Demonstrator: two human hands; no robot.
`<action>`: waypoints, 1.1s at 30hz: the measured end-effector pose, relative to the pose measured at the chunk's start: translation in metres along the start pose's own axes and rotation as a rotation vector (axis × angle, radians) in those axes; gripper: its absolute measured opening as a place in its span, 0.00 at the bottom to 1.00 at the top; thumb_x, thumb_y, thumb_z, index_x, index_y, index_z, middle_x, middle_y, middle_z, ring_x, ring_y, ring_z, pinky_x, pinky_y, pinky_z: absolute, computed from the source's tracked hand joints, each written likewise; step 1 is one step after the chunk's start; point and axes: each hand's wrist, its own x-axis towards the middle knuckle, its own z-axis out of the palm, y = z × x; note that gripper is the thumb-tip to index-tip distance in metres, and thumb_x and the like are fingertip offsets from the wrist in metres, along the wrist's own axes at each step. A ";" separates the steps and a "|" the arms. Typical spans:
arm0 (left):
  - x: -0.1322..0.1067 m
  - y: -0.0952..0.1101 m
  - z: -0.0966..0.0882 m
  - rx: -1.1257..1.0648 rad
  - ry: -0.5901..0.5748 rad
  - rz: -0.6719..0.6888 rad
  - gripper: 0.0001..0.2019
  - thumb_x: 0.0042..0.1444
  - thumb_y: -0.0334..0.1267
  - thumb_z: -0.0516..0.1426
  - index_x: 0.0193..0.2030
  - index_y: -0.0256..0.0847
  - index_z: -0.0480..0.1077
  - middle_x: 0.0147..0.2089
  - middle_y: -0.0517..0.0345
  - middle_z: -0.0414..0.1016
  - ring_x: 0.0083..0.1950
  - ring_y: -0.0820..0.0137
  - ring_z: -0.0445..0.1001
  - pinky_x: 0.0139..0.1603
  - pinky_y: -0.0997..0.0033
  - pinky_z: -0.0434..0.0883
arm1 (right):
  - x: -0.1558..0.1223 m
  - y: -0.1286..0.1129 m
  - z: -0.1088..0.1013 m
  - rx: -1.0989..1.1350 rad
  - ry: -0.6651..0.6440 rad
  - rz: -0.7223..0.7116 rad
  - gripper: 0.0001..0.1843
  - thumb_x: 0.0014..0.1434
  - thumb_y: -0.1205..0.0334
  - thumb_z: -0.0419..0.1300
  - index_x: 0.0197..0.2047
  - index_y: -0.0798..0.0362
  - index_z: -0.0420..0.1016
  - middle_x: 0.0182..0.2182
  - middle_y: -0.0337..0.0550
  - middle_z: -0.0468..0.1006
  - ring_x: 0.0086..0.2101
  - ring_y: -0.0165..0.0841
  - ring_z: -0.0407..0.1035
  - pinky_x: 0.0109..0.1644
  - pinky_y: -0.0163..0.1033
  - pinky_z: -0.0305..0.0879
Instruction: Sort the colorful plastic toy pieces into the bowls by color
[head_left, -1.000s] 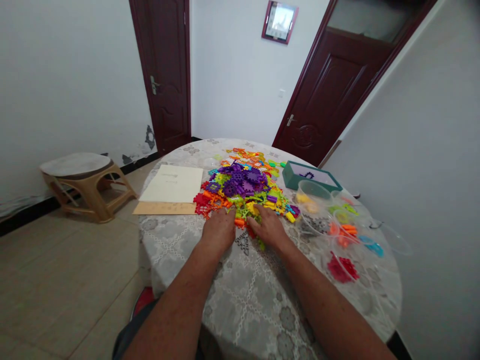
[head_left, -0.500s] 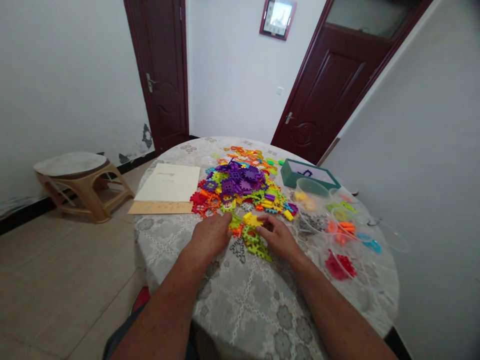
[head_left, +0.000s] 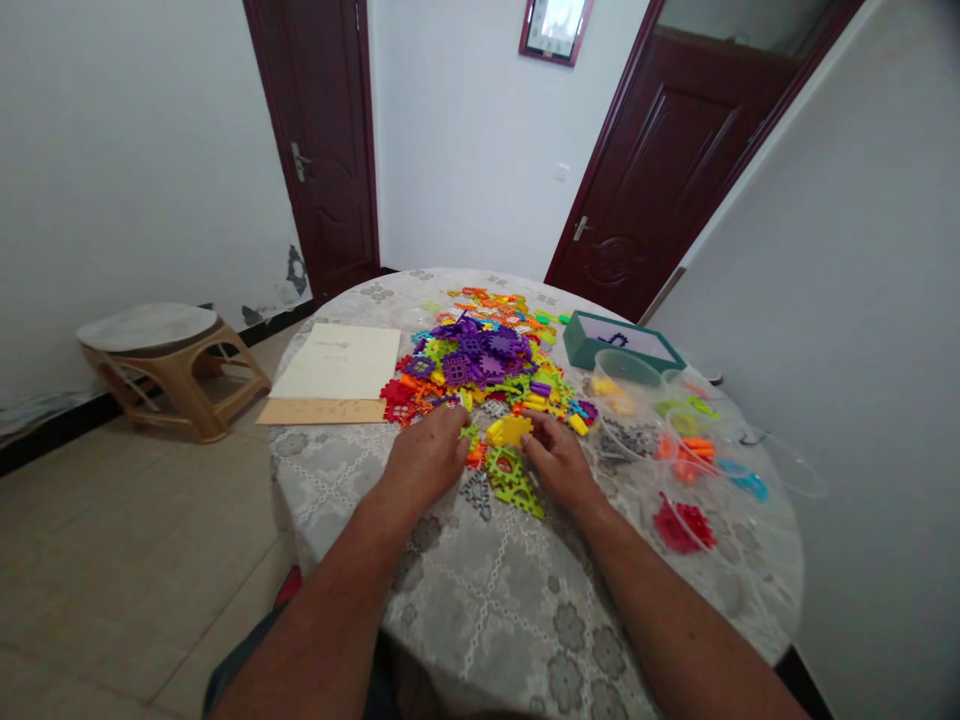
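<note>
a: what is on the table?
b: a big pile of plastic building pieces [head_left: 480,360] in purple, green, orange, red and yellow. it sits in the middle of a round table with a lacy cloth [head_left: 480,625].

a: where are the hands?
b: the left hand [head_left: 426,455] lies palm down at the front edge of the pile. it looks loose and open, not holding anything. the right hand [head_left: 559,462] is just beside a yellow piece [head_left: 510,431], with its fingers a bit bent. i can't tell if it is pinching something.

a: what is between the hands?
b: that yellow piece, and a green piece [head_left: 512,482] on the cloth, a little closer to the person.

a: what else is there?
b: on the right are clear plastic tubs [head_left: 626,375] with pieces in them, and a green box [head_left: 621,340] behind them. on the left are a white paper [head_left: 335,362] and a brown card [head_left: 321,411].
</note>
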 end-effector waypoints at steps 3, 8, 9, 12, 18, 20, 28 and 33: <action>0.001 0.004 0.008 -0.024 -0.009 0.088 0.14 0.70 0.36 0.54 0.59 0.42 0.73 0.59 0.47 0.79 0.60 0.60 0.77 0.60 0.64 0.72 | 0.005 -0.006 0.009 -0.030 -0.040 -0.029 0.24 0.66 0.57 0.57 0.63 0.51 0.74 0.39 0.42 0.78 0.33 0.35 0.72 0.40 0.40 0.69; 0.005 0.010 0.017 0.020 -0.078 0.132 0.12 0.68 0.34 0.55 0.56 0.42 0.74 0.57 0.46 0.79 0.60 0.58 0.78 0.60 0.63 0.72 | 0.015 -0.009 0.017 -0.191 -0.099 -0.030 0.17 0.62 0.62 0.61 0.54 0.50 0.76 0.31 0.36 0.77 0.31 0.34 0.71 0.39 0.39 0.66; 0.006 0.011 0.017 0.030 -0.086 0.136 0.12 0.68 0.35 0.56 0.55 0.42 0.75 0.57 0.46 0.79 0.60 0.58 0.78 0.60 0.63 0.72 | 0.016 -0.009 0.017 -0.190 -0.108 -0.013 0.15 0.62 0.62 0.61 0.53 0.50 0.76 0.30 0.34 0.76 0.31 0.34 0.70 0.38 0.38 0.65; 0.008 0.014 0.018 0.060 -0.110 0.148 0.10 0.67 0.35 0.57 0.53 0.42 0.75 0.56 0.46 0.80 0.59 0.57 0.78 0.59 0.62 0.72 | 0.016 -0.008 0.017 -0.143 -0.102 0.022 0.13 0.61 0.64 0.61 0.50 0.50 0.75 0.30 0.34 0.75 0.30 0.32 0.68 0.35 0.36 0.63; 0.011 0.016 0.022 0.063 -0.106 0.191 0.14 0.67 0.33 0.57 0.57 0.41 0.74 0.60 0.45 0.80 0.61 0.55 0.77 0.62 0.58 0.71 | 0.017 -0.005 0.015 -0.091 -0.066 -0.024 0.28 0.56 0.67 0.64 0.61 0.50 0.73 0.42 0.38 0.74 0.35 0.31 0.67 0.39 0.36 0.66; 0.011 0.015 0.023 0.056 -0.103 0.191 0.15 0.67 0.33 0.56 0.58 0.42 0.74 0.60 0.45 0.80 0.62 0.56 0.77 0.63 0.59 0.71 | 0.016 -0.007 0.013 -0.146 -0.075 -0.058 0.21 0.56 0.68 0.63 0.55 0.50 0.76 0.41 0.38 0.73 0.37 0.32 0.68 0.42 0.36 0.66; 0.011 0.010 0.018 0.014 -0.038 0.136 0.17 0.70 0.37 0.53 0.62 0.41 0.73 0.62 0.46 0.80 0.63 0.58 0.78 0.62 0.60 0.73 | -0.004 -0.049 -0.020 -0.178 0.100 0.007 0.09 0.65 0.55 0.61 0.46 0.49 0.71 0.34 0.37 0.75 0.31 0.34 0.68 0.37 0.38 0.61; 0.013 0.003 0.010 0.032 -0.013 0.072 0.17 0.70 0.38 0.53 0.62 0.43 0.73 0.63 0.48 0.80 0.63 0.59 0.78 0.63 0.61 0.73 | -0.010 -0.086 -0.085 -0.416 0.094 -0.045 0.11 0.70 0.49 0.58 0.47 0.48 0.72 0.34 0.40 0.78 0.32 0.37 0.70 0.35 0.39 0.60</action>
